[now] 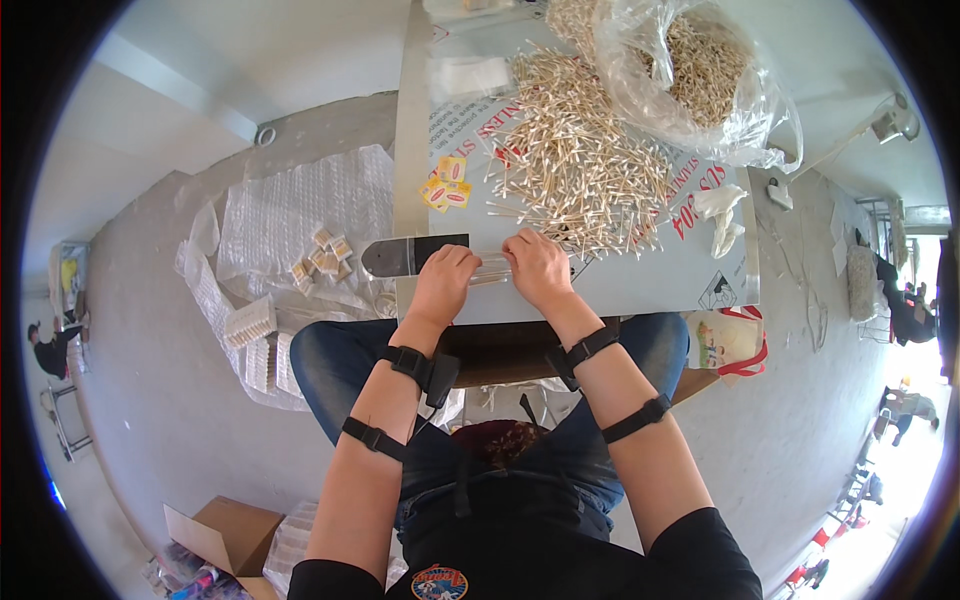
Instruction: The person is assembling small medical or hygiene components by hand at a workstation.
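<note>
Close to the table's near edge, my left hand and my right hand have their fingers closed on opposite ends of a small see-through plastic packet. Whether the packet contains anything is too small to tell. Under and beside my left hand lies a flat dark piece with a rounded end that juts past the table's left edge. Just beyond my right hand spreads a big heap of cotton swabs. Several yellow-and-white cards lie farther off on the left of the table.
A see-through bag of cotton swabs stands at the far right of the metal-topped table, near crumpled white plastic. Bubble wrap with several small packs lies on the left floor. A cardboard box sits lower left.
</note>
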### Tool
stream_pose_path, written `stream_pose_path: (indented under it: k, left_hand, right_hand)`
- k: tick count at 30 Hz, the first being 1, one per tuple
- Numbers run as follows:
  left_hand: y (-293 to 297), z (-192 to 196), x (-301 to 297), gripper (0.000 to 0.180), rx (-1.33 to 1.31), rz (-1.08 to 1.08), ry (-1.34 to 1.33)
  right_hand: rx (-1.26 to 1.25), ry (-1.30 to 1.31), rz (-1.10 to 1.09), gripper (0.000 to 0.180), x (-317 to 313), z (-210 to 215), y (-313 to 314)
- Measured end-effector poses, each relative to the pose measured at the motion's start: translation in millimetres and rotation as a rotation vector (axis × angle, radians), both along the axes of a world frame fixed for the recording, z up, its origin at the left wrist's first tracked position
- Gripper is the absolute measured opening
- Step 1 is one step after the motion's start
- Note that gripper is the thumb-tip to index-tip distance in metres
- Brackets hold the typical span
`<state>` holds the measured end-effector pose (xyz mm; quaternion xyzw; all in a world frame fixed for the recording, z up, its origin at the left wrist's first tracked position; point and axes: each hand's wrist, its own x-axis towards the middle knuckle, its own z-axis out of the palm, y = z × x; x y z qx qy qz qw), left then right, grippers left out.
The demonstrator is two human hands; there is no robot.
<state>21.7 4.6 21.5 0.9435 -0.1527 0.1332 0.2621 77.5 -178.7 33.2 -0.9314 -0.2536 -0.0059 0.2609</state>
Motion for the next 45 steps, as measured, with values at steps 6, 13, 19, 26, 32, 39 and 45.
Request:
stream_pose_path:
  k: [6,13,19,26,32,39,45]
  left_hand:
    - [10.1,7.0,8.1,0.013,-0.127,0.069,-0.037]
    - [6.9,5.7,11.5,0.008,-0.107,0.023,0.118]
    - [-2.9,6.1,38.2,0.016,-0.112,0.078,0.061]
    - [-26.7,-1.8,75.4,0.016,-0.118,0.137,-0.038]
    - [-15.9,-8.7,65.4,0.007,-0.114,0.166,0.007]
    - [-4.7,0.1,33.4,0.005,-0.071,0.186,0.096]
    - [-4.8,1.8,16.0,0.005,-0.110,0.160,0.161]
  right_hand:
    - [0.021,0.064,0.015,0.006,2.8,-0.1,-3.6]
    - [-0.011,0.091,0.025,0.006,-3.5,0.2,-4.8]
    - [0.077,-0.042,-0.213,0.010,14.5,1.4,-6.8]
    - [0.061,-0.072,-0.197,0.010,15.2,-4.4,-15.8]
    - [0.032,-0.028,-0.202,0.007,18.1,-5.3,-28.6]
    - [0.023,0.017,-0.274,0.014,17.7,-0.5,-18.9]
    - [-0.028,0.025,-0.181,0.015,26.9,6.5,5.9]
